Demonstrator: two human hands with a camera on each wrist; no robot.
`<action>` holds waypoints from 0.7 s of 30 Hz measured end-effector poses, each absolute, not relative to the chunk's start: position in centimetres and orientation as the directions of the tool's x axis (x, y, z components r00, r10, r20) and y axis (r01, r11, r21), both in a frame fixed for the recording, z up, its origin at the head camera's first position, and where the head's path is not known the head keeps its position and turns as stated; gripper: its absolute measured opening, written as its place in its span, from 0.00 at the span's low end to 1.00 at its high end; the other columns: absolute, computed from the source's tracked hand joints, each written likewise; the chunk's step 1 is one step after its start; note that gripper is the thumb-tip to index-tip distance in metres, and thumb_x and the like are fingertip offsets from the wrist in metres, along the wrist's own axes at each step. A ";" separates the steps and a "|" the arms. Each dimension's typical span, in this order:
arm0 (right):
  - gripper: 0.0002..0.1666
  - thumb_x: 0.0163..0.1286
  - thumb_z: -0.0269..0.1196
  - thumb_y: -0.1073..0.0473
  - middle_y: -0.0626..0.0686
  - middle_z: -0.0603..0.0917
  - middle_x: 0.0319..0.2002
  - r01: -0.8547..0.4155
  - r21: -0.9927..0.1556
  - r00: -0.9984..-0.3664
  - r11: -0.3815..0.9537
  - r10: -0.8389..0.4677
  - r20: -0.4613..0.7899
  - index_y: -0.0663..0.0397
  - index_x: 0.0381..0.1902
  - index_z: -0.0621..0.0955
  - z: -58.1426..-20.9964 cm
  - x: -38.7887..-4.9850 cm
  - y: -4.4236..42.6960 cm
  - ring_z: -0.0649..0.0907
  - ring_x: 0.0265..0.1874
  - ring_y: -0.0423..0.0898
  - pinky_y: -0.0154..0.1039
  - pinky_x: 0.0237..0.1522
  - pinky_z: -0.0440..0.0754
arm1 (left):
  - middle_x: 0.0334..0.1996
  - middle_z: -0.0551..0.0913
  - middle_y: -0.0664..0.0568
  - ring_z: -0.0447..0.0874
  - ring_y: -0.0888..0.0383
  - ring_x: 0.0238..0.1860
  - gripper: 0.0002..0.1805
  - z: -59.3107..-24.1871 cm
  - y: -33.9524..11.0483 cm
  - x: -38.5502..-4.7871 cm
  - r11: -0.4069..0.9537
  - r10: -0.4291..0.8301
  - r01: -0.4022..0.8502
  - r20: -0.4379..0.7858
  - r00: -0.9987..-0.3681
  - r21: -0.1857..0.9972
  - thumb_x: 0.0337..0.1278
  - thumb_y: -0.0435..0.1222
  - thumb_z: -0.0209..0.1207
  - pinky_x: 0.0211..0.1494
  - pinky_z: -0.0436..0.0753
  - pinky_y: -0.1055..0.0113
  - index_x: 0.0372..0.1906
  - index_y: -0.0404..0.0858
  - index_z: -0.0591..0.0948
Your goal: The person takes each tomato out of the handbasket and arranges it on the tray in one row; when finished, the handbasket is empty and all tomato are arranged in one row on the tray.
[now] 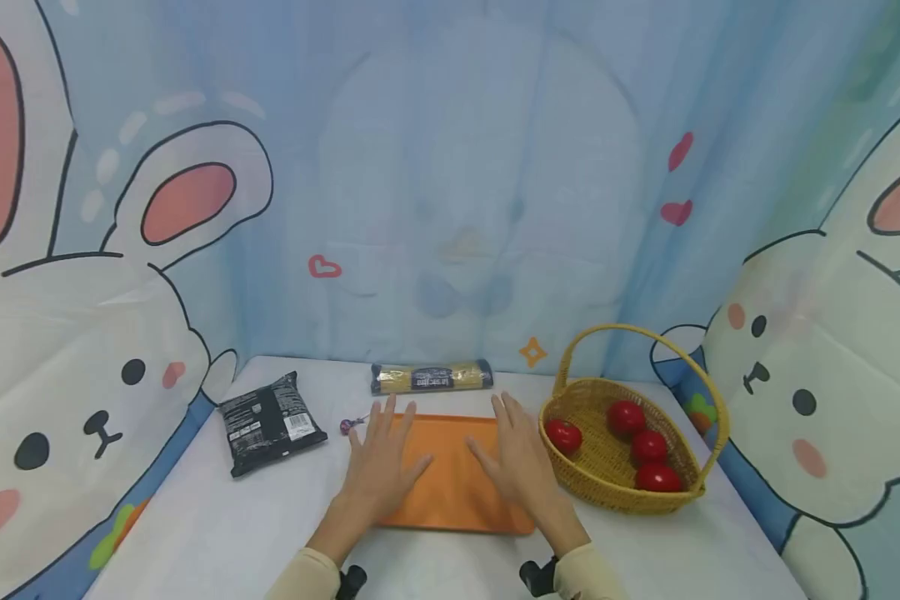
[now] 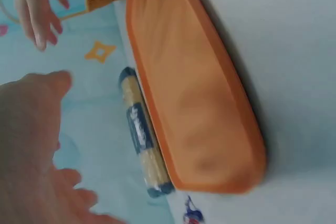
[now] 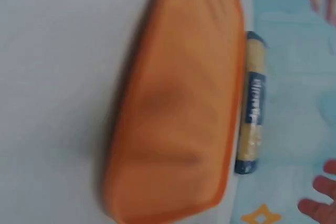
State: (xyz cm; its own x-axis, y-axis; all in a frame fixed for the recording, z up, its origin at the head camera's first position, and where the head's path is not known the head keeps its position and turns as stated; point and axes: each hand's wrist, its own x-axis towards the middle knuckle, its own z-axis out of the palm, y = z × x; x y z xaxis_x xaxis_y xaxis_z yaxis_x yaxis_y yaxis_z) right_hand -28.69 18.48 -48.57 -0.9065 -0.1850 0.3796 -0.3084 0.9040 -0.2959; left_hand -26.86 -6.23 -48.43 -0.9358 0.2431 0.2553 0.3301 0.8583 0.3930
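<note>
An orange tray [image 1: 457, 500] lies flat on the white table, its inside bare. Above its left side my left hand [image 1: 378, 467] hovers with straight, spread fingers and holds nothing. My right hand [image 1: 520, 458] hovers over the tray's right side in the same way, also holding nothing. Both wrist views show the tray [image 2: 184, 77] [image 3: 178, 98] below and apart from the hands. Behind the tray lies a long clear packet of what looks like dry noodles [image 1: 431, 377] with a dark label and dark ends.
At right stands a yellow wicker basket [image 1: 607, 492] with a tall handle and several red tomatoes [image 1: 626, 418] in it. A black plastic packet [image 1: 270, 423] lies at left. Near the left fingertips is a small purple wrapped item [image 1: 347, 427]. A printed curtain [image 1: 450, 167] encloses the table.
</note>
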 end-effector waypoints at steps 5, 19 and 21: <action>0.42 0.78 0.69 0.48 0.69 0.80 0.69 -0.336 -0.559 -0.921 0.758 -0.141 0.362 0.69 0.77 0.71 -45.2 -29.2 20.9 0.80 0.69 0.66 0.65 0.69 0.81 | 0.86 0.47 0.30 0.41 0.27 0.85 0.62 -49.5 -10.5 -25.4 0.773 0.225 0.239 0.098 -0.969 0.588 0.61 0.57 0.73 0.74 0.52 0.14 0.87 0.34 0.52; 0.40 0.76 0.70 0.43 0.70 0.83 0.65 -0.082 -0.730 -0.996 0.678 -0.088 0.030 0.71 0.70 0.79 -42.6 -33.4 33.9 0.82 0.65 0.67 0.61 0.62 0.86 | 0.82 0.55 0.24 0.41 0.24 0.84 0.58 -56.0 -14.3 -23.9 0.649 0.215 0.159 0.021 -0.976 0.744 0.60 0.54 0.76 0.81 0.37 0.22 0.83 0.27 0.61; 0.43 0.75 0.71 0.41 0.72 0.82 0.65 -0.026 -0.718 -0.996 0.695 -0.078 -0.039 0.72 0.69 0.78 -43.2 -33.9 35.2 0.81 0.65 0.69 0.63 0.62 0.85 | 0.83 0.54 0.24 0.40 0.23 0.84 0.58 -56.2 -14.1 -24.0 0.647 0.210 0.138 -0.001 -0.978 0.749 0.59 0.54 0.76 0.80 0.37 0.20 0.83 0.28 0.61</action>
State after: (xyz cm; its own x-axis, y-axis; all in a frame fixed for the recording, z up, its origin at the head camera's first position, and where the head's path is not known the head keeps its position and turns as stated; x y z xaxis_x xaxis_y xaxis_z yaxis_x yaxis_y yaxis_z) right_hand -33.91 35.18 -43.21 -0.9962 -0.0780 -0.0390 -0.0263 0.6952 -0.7184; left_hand -23.95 -14.09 -56.21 -0.9777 0.2099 -0.0009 0.1383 0.6475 0.7494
